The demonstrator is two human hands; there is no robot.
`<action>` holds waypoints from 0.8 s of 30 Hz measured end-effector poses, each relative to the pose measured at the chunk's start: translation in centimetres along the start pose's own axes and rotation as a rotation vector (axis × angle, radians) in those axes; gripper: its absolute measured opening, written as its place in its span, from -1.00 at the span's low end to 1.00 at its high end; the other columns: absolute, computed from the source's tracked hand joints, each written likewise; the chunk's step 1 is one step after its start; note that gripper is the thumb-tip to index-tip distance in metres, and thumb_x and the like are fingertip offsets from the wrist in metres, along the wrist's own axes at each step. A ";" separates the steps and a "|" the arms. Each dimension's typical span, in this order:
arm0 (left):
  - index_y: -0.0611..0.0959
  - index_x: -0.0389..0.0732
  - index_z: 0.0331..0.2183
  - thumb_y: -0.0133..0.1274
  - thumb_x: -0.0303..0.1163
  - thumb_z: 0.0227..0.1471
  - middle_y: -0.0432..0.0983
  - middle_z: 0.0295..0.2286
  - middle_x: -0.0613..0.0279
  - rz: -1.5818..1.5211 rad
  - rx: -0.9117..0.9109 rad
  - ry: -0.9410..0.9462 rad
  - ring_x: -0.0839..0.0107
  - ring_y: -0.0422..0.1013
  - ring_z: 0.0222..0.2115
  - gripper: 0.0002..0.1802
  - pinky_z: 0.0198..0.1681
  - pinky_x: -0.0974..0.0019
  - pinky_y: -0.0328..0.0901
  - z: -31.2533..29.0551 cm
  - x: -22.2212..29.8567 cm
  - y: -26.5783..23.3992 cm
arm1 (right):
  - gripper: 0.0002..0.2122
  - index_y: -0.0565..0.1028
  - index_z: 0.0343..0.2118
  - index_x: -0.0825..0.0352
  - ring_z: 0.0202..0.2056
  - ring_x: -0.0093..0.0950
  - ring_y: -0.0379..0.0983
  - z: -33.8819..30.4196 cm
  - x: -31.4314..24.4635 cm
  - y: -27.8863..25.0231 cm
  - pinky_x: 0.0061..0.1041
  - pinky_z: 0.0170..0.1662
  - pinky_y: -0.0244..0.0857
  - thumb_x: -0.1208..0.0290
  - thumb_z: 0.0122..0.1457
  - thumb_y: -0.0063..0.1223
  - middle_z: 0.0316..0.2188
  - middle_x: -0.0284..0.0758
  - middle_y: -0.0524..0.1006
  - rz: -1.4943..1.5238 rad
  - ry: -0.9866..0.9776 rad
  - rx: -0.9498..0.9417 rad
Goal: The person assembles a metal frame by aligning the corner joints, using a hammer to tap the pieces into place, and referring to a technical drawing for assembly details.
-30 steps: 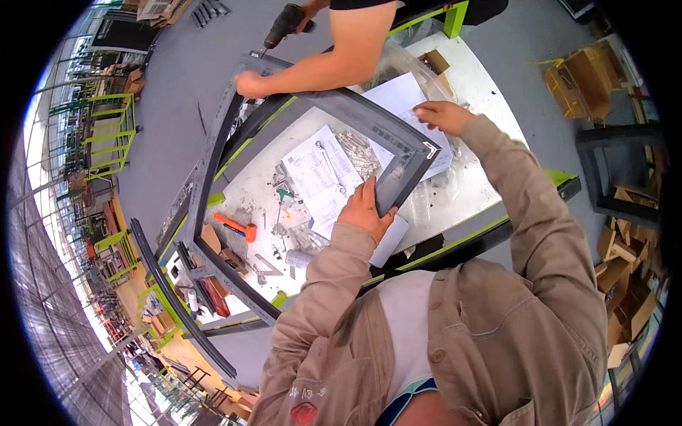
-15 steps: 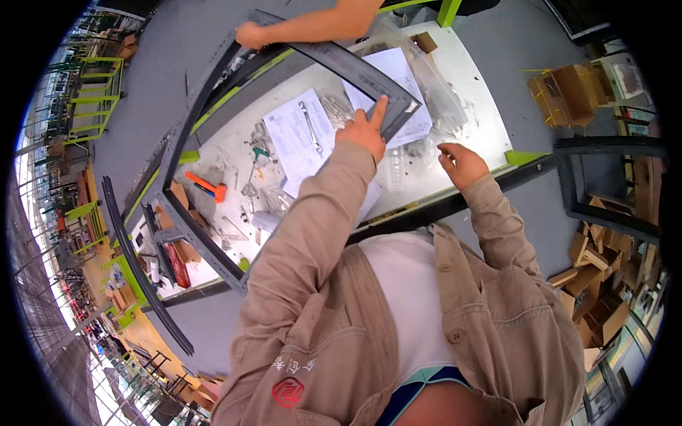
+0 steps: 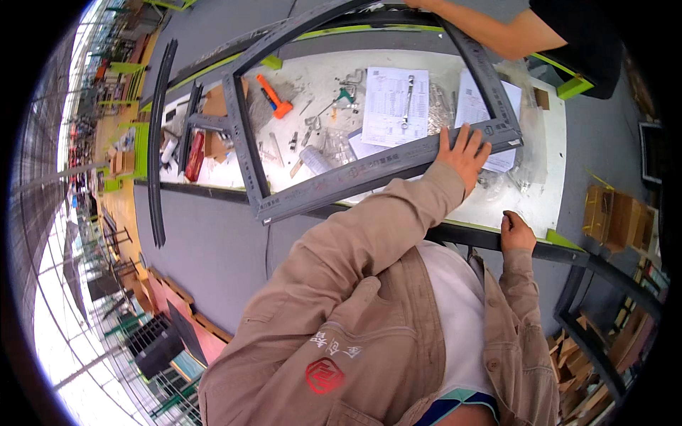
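Note:
A large dark grey rectangular metal frame [image 3: 383, 160] lies tilted over the worktable. My left hand [image 3: 462, 157] rests on its near bar close to the right corner, fingers spread across the bar. My right hand [image 3: 518, 233] is at the table's near edge, fingers curled in; whatever it may hold is hidden. Through the frame's opening show printed sheets [image 3: 380, 121] with a metal wrench [image 3: 408, 103] lying on them. An orange hammer [image 3: 280, 106] and a green-handled tool [image 3: 345, 95] lie further left. A co-worker's arm [image 3: 483, 28] reaches to the frame's far side.
The white table [image 3: 547, 153] carries clear plastic bags [image 3: 522, 174] and small hardware. Long black profiles [image 3: 158, 149] stand off to the left. Cardboard boxes [image 3: 618, 220] and another dark frame [image 3: 568, 312] are at the right. A red object [image 3: 195, 157] lies near the table's left end.
The frame has turned, its long bar now running nearer to me. My left hand has spread its fingers on that bar. My right hand has dropped to the table edge. The view has shifted.

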State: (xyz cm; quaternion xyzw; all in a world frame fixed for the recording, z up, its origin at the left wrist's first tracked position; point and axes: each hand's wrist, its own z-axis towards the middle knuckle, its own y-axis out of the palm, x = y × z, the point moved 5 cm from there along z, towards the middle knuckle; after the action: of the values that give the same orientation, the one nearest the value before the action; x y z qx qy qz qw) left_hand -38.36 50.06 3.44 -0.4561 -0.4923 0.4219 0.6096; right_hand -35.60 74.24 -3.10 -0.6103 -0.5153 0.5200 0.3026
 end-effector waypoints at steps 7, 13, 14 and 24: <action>0.47 -0.10 0.02 0.07 -0.41 -0.12 0.25 0.08 0.03 -0.229 -0.035 -0.066 0.04 0.07 0.20 -0.44 0.17 -0.32 -0.12 -10.2 -3.5 -3.4 | -0.77 0.57 -0.16 0.06 -0.27 -0.24 0.55 0.1 0.7 0.8 -0.31 -0.22 0.40 0.18 0.20 -0.05 -0.31 -0.29 0.62 -0.013 0.003 -0.061; 0.55 -0.14 -0.09 0.14 -0.43 -0.15 0.39 -0.05 0.07 -0.332 0.125 -0.384 0.06 0.32 0.02 -0.53 0.09 0.01 0.17 -17.6 -13.0 -9.3 | -0.74 0.56 -0.14 0.06 -0.25 -0.24 0.55 0.3 0.2 1.0 -0.27 -0.19 0.39 0.13 0.22 -0.08 -0.30 -0.28 0.62 -0.051 0.024 -0.086; 0.55 -0.16 -0.11 0.13 -0.44 -0.14 0.41 -0.08 0.06 -0.321 0.190 -0.428 0.04 0.35 -0.03 -0.56 0.06 0.04 0.21 -19.2 -14.8 -10.4 | -0.73 0.56 -0.13 0.06 -0.24 -0.24 0.55 0.5 0.2 1.1 -0.27 -0.18 0.39 0.12 0.21 -0.08 -0.29 -0.27 0.62 -0.047 0.043 -0.087; 0.56 -0.28 -0.12 0.07 -0.45 -0.04 0.47 -0.16 -0.06 -0.416 0.397 -0.632 0.06 0.40 -0.08 -0.63 0.02 0.18 0.29 -22.8 -33.8 -12.9 | -0.79 0.53 -0.12 0.37 -0.22 -0.50 0.51 -1.1 -10.5 5.7 -0.53 -0.09 0.35 0.41 0.25 -0.02 -0.28 -0.26 0.60 0.526 -0.112 0.087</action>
State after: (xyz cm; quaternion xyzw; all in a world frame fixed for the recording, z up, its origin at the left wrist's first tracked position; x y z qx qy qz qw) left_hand -20.43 11.34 6.43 -0.0691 -0.6457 0.4955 0.5769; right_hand -32.04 62.93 -4.57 -0.6800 -0.3323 0.6352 0.1542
